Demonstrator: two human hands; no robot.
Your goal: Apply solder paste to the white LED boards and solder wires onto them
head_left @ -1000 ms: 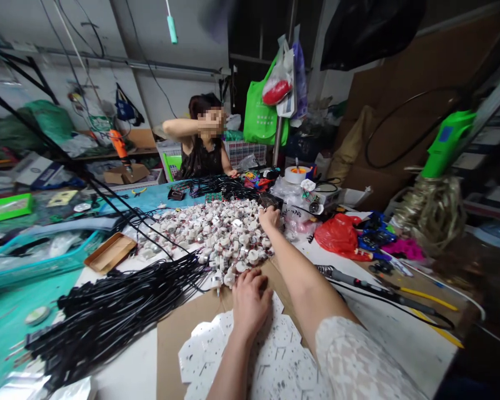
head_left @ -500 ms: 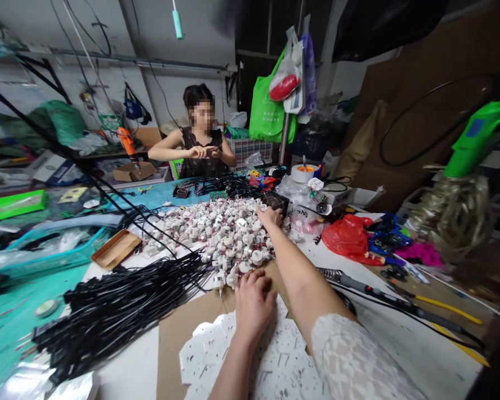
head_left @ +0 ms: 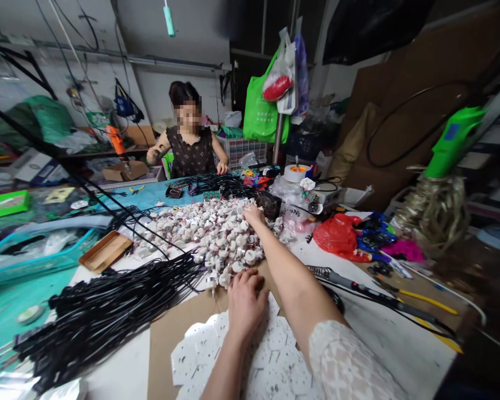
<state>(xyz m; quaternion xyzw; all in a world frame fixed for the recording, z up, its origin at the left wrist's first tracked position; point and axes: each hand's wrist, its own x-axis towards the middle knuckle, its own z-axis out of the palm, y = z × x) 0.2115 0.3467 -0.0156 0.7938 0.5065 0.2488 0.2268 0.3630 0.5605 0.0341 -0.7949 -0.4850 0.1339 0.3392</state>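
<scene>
My right hand (head_left: 255, 215) has shifted a little left, away from the round black grille (head_left: 270, 204), so I judge it is now over another part of the far side of the pile of small white parts (head_left: 220, 236). Its fingers are drawn in narrow among them; whether I have a part pinched, I cannot tell. My left hand (head_left: 246, 300) lies palm down on the white perforated plates (head_left: 275, 347), fingers loosely spread and slightly bent, their tips beside the pile's near edge; I see nothing gripped there. The plates lie nearest me on brown cardboard (head_left: 162, 333). Black cables (head_left: 120, 300) spread to the left, and a soldering iron (head_left: 352, 283) lies to the right, beyond my forearm.
</scene>
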